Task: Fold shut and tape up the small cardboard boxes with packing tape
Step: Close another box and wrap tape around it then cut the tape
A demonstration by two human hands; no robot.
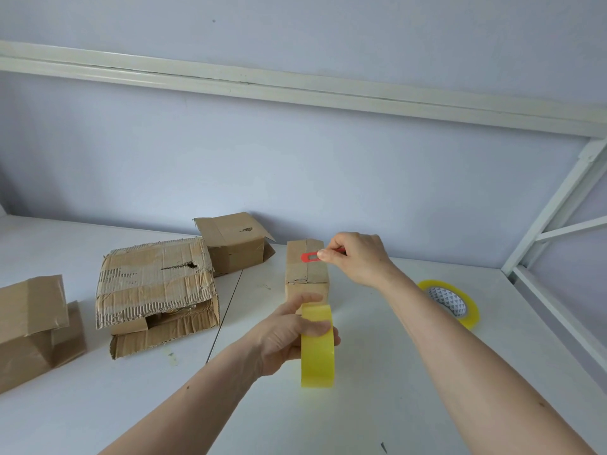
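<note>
A small closed cardboard box (307,270) stands in the middle of the white table (377,372). My left hand (289,336) grips a yellow roll of packing tape (318,349) upright, just in front of the box's near face. My right hand (358,257) pinches a small red cutter (310,256) over the top of the box, its tip pointing left. Any tape strip between roll and box is too clear to make out.
A second yellow tape roll (450,302) lies flat to the right. A torn, crushed box (154,290), a box by the wall (233,244) and a box at the left edge (33,326) sit on the table. A white metal frame (558,205) borders the right side.
</note>
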